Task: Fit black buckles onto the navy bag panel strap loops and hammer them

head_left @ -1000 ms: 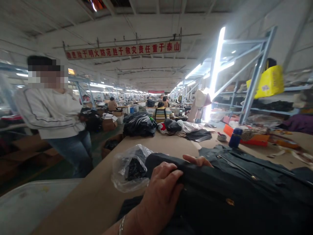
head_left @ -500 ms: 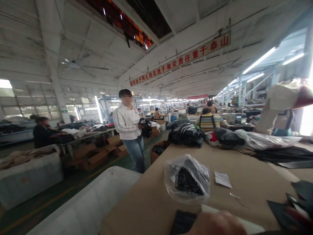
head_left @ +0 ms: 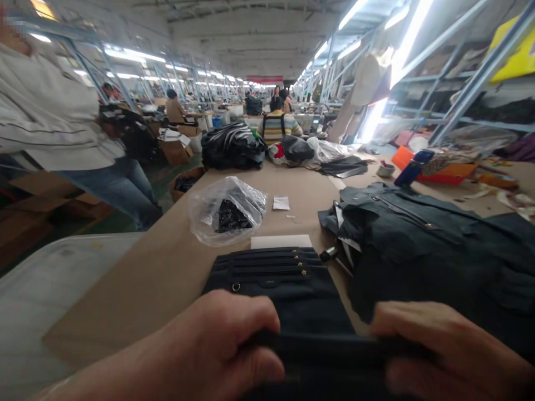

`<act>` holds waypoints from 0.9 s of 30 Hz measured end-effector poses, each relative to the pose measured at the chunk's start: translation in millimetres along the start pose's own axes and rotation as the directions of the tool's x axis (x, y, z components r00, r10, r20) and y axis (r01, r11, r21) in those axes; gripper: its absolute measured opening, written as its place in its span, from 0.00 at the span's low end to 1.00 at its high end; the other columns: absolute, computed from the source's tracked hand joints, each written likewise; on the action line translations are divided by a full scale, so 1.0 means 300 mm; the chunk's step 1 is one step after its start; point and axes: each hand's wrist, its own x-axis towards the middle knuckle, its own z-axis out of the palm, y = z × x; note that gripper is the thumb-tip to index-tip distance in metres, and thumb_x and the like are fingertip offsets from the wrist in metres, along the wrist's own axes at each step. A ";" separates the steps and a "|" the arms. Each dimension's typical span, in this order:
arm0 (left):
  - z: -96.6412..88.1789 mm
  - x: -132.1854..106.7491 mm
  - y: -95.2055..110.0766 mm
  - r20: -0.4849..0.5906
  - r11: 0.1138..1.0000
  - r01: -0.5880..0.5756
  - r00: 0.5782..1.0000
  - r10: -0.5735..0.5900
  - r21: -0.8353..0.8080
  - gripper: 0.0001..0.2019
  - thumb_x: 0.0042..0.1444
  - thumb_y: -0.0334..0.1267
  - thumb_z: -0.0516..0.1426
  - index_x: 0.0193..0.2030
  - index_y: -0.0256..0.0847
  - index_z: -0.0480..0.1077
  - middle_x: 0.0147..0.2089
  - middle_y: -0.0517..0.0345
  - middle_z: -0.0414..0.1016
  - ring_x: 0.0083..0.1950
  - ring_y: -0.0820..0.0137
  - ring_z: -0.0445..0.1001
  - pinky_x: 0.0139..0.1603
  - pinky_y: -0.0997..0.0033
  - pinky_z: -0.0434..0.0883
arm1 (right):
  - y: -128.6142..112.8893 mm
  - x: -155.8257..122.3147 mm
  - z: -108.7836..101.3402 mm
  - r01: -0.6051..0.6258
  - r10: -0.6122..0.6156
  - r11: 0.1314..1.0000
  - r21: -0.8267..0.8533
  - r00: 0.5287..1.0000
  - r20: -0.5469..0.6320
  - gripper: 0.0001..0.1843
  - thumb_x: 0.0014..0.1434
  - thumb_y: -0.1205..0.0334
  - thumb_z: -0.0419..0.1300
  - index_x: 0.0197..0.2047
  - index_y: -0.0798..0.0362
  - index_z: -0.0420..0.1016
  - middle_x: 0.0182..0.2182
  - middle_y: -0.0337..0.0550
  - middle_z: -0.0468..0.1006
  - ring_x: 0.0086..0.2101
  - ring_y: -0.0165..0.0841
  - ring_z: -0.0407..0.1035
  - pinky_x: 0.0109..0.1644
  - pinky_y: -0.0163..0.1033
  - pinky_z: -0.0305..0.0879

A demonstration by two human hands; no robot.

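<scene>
Left hand (head_left: 228,334): I see thumb and fingers clamped on the left end of a dark cloth (head_left: 326,352).
Right hand (head_left: 443,348): clamped on that cloth farther right, its fingers blurred.
Dark cloth: spans both hands at the bottom of my view; I cannot tell whether it joins the panel beyond.
Black panel (head_left: 284,303): flat on the brown table (head_left: 125,289), just past the hands, with rows of zips (head_left: 265,272), gold pulls and a metal ring (head_left: 236,287).
White card (head_left: 281,241): at the panel's far edge.
Clear plastic bag (head_left: 209,214): beyond the panel, leftward, something black inside.
Cloth pile (head_left: 401,250): dark, right of the panel.
Person (head_left: 54,111): at my left, white top, jeans.
</scene>
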 end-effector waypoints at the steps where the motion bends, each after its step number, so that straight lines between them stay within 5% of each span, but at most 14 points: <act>1: 0.016 0.033 -0.037 0.033 0.998 0.058 0.998 -0.059 0.024 0.09 0.57 0.44 0.55 0.31 0.44 0.72 0.27 0.70 0.72 0.28 0.77 0.68 0.29 0.80 0.59 | 0.003 0.053 0.002 -0.052 0.053 0.999 -0.015 0.994 0.093 0.07 0.51 0.49 0.63 0.28 0.41 0.75 0.23 0.38 0.73 0.25 0.34 0.65 0.27 0.38 0.59; 6: 0.113 0.194 -0.257 0.057 0.944 0.198 0.974 -0.220 0.264 0.11 0.59 0.42 0.52 0.30 0.42 0.70 0.32 0.60 0.75 0.36 0.69 0.73 0.36 0.74 0.63 | 0.139 0.297 0.117 -0.210 0.190 0.974 0.081 0.961 0.201 0.11 0.55 0.56 0.57 0.31 0.53 0.74 0.22 0.35 0.68 0.25 0.29 0.60 0.27 0.34 0.53; 11: 0.188 0.260 -0.390 0.036 0.825 0.243 0.952 -0.303 0.510 0.12 0.60 0.44 0.50 0.34 0.41 0.71 0.37 0.51 0.78 0.41 0.61 0.76 0.41 0.66 0.68 | 0.260 0.391 0.222 -0.126 0.130 0.981 -0.147 0.991 0.015 0.10 0.56 0.60 0.55 0.30 0.54 0.77 0.27 0.40 0.74 0.30 0.31 0.66 0.33 0.34 0.55; 19: 0.206 0.294 -0.413 0.061 0.785 0.215 0.950 -0.305 0.581 0.13 0.58 0.45 0.50 0.35 0.40 0.72 0.38 0.46 0.78 0.42 0.55 0.77 0.41 0.60 0.71 | 0.289 0.417 0.251 -0.049 0.046 0.905 -0.423 0.999 -0.016 0.13 0.61 0.59 0.55 0.29 0.54 0.73 0.32 0.44 0.76 0.36 0.32 0.69 0.40 0.34 0.58; 27: 0.184 0.307 -0.409 0.132 0.793 0.156 0.949 -0.286 0.589 0.14 0.59 0.46 0.50 0.38 0.41 0.73 0.39 0.47 0.79 0.43 0.56 0.77 0.43 0.60 0.72 | 0.268 0.448 0.228 -0.096 0.139 0.871 -0.481 0.989 0.055 0.15 0.62 0.57 0.54 0.27 0.54 0.74 0.30 0.45 0.78 0.33 0.33 0.70 0.36 0.35 0.56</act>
